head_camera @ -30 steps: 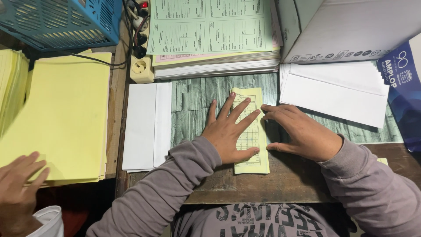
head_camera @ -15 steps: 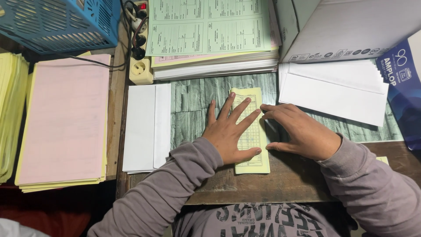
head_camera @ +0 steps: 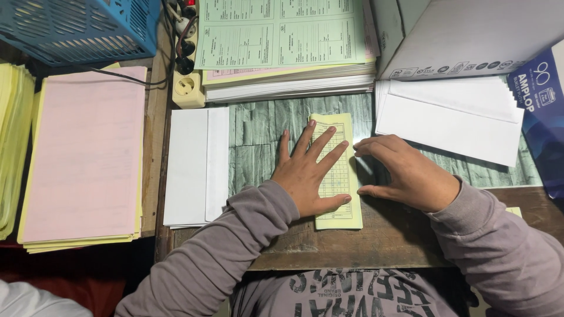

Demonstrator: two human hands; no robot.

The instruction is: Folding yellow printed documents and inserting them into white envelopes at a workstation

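Unmoved: folded form [head_camera: 342, 176] under hands [head_camera: 308, 173]

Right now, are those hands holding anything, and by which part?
Nothing is gripped. The left hand presses flat on the folded yellow form; the right hand touches its right edge.

A single head-worn camera looks almost straight down from close above the desk [head_camera: 258, 135]. It faces away from the person's chest, which sits at the bottom edge, with paper stacks [head_camera: 282, 53] at the top. No second view shares the scene.
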